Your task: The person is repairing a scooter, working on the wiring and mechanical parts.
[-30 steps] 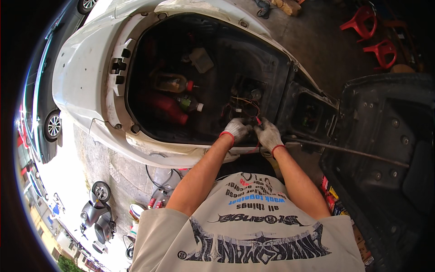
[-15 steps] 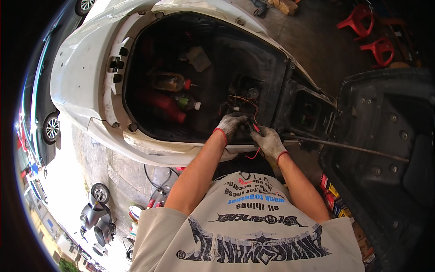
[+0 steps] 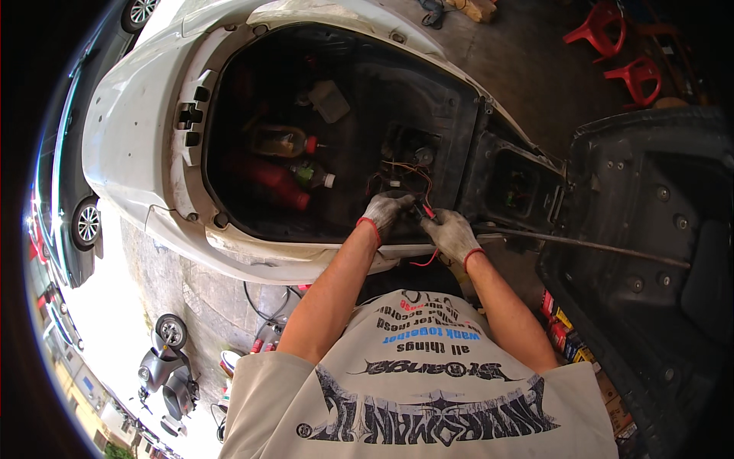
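Both my hands wear pale, dirt-stained work gloves with red cuffs and meet over the near edge of the scooter's dark under-seat compartment (image 3: 359,84). My left hand (image 3: 387,209) is closed, its fingertips pinching dark wires at the wiring harness (image 3: 409,170). Close beside it, my right hand (image 3: 453,233) is closed around a small red-and-black piece (image 3: 429,212), too small to name exactly. A red wire (image 3: 425,262) hangs below this hand. Thin orange and brown wires and a white connector (image 3: 394,183) lie just beyond my fingers.
Bottles (image 3: 279,141) and a pale container (image 3: 329,101) lie inside the compartment. The raised seat (image 3: 634,229) stands at right, with a metal rod (image 3: 581,243) running to it. Red chairs (image 3: 600,30) are far right; a parked scooter (image 3: 168,375) and a car (image 3: 76,183) are left.
My hands keep nearly the same grip at the wiring, with only slight finger movement. The whole view has shifted a little.
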Demonstrator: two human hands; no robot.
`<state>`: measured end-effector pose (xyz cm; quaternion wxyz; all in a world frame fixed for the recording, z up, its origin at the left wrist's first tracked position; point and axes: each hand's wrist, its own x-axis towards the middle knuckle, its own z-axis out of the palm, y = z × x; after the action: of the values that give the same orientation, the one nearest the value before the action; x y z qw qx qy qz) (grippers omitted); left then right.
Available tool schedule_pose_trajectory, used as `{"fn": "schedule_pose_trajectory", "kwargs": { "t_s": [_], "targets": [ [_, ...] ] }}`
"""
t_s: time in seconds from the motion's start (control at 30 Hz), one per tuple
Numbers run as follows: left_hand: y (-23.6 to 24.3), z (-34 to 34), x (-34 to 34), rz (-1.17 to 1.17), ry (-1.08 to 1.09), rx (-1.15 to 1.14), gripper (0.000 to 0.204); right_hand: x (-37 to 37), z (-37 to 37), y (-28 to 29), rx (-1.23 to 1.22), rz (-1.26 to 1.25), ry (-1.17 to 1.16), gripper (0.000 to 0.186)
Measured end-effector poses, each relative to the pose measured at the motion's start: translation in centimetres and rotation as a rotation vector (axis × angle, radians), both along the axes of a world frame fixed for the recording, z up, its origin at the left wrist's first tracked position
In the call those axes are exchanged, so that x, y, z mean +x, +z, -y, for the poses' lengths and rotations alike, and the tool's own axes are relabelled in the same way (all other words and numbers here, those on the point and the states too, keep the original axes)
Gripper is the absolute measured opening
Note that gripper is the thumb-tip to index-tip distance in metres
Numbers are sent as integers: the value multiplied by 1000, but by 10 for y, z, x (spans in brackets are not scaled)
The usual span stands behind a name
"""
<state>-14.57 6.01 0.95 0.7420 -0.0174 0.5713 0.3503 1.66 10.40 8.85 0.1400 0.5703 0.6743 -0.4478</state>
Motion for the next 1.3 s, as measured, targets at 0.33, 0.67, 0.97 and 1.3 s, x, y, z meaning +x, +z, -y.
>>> {"fn": "schedule_pose_trajectory", "kwargs": {
  "t_s": [0.33, 0.67, 0.97, 1.3],
  "targets": [
    [-5, 1, 3, -53, 29, 44, 16, -6, -7, 1, -41, 50, 72, 45],
    [-12, 3, -5, 49, 60, -59, 16, 9, 9, -2, -49, -58, 40, 45],
    [-12, 3, 0, 120, 70, -39, 22, 7, 8, -4, -98, -118, -132, 42],
    [-22, 6, 1, 106, 100, -20, 20, -1, 11, -8, -51, -121, -123, 40]
  ]
}}
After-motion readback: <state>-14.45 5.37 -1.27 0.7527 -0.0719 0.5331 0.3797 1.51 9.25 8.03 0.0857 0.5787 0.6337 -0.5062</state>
